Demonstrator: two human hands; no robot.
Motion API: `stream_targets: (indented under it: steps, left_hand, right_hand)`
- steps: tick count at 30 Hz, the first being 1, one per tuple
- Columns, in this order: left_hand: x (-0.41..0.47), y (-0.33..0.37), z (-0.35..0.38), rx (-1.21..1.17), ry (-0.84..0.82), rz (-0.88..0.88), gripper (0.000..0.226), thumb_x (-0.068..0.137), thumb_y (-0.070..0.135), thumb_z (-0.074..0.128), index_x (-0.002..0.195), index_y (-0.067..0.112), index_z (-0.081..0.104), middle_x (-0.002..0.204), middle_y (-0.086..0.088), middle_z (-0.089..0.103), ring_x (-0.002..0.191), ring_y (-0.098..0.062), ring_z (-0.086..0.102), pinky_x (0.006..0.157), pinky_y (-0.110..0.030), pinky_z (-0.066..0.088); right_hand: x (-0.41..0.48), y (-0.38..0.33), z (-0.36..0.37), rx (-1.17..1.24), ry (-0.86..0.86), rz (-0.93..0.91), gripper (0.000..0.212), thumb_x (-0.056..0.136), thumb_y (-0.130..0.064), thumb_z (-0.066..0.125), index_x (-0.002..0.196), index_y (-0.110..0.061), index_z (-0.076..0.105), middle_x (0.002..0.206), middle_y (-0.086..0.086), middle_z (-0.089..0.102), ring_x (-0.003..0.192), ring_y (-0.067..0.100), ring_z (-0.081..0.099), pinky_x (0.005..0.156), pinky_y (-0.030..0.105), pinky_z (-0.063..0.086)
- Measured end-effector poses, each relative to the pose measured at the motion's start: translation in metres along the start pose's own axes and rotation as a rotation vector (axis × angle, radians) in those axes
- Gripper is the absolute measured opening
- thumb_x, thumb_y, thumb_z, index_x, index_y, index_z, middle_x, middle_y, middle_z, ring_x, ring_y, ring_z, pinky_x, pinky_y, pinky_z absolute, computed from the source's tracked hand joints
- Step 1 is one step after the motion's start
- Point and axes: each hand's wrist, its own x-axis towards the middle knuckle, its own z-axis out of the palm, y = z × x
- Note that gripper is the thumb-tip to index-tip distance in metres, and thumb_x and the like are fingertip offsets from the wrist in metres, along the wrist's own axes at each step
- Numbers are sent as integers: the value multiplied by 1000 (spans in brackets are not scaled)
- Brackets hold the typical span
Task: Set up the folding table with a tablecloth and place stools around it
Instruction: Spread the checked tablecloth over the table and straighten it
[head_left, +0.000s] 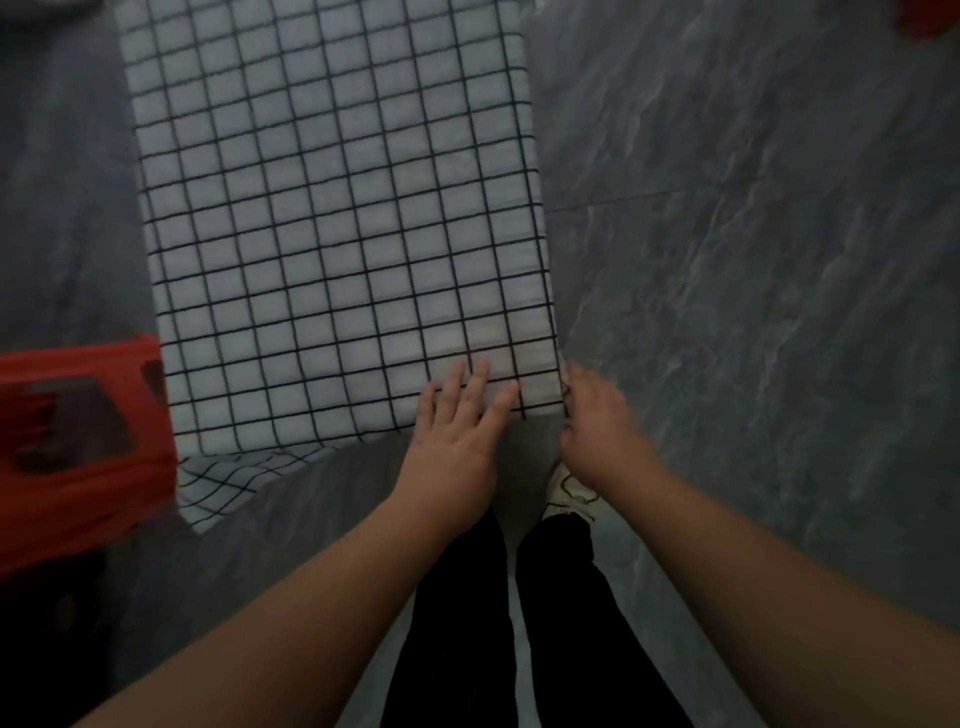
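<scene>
On tablecloth (332, 234) corner: left hand (457, 431) flat, right hand (597, 421) gripping edge.

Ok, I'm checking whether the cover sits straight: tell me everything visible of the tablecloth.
The tablecloth is white with a black grid, thin fabric by its look, spread flat over the table, which it hides. Its near left corner hangs down loose. The left hand presses flat on it by the near right corner, while the right hand appears to pinch that corner's edge. A red stool stands by its left side.
</scene>
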Motion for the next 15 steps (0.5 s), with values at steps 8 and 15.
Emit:
stream_targets:
  steps: [8, 15]
  left_hand:
    - [-62, -42, -28, -143, -87, -282, 79, 92, 23, 47, 159, 27, 4, 167, -6, -3, 153, -27, -11, 124, -48, -1]
    - [-124, -112, -14, -273, -15, -462, 80, 88, 19, 50, 159, 23, 13, 167, -7, 8, 153, -28, -2, 124, -45, 6]
  right_hand:
    - [-41, -76, -18, -152, -9, -162, 77, 81, -15, 49, 155, -13, 25, 162, 11, 21, 149, 27, 16, 123, 42, 17]
    - [-40, -170, 31, -236, -110, -319, 71, 91, -17, 49, 156, -18, 22, 164, 6, 16, 151, 23, 13, 123, 39, 14]
